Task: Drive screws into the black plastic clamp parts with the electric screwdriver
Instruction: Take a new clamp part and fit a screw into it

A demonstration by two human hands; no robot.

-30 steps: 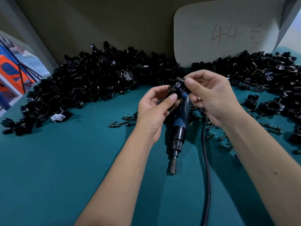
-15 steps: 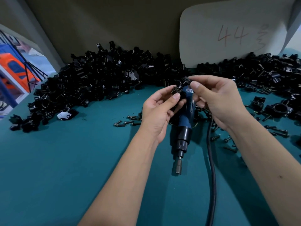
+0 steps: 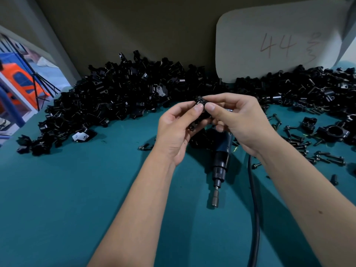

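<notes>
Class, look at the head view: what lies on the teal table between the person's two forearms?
The electric screwdriver lies there, bit end toward the camera, with its black cable running beside the right forearm. Above it, both hands pinch one black clamp part.

Blk clamp part (image 3: 200, 102) mid-air; screwdriver (image 3: 219, 162) flat.

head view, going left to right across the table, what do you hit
big pile of black clamp parts → left hand → right hand → loose screws
</notes>
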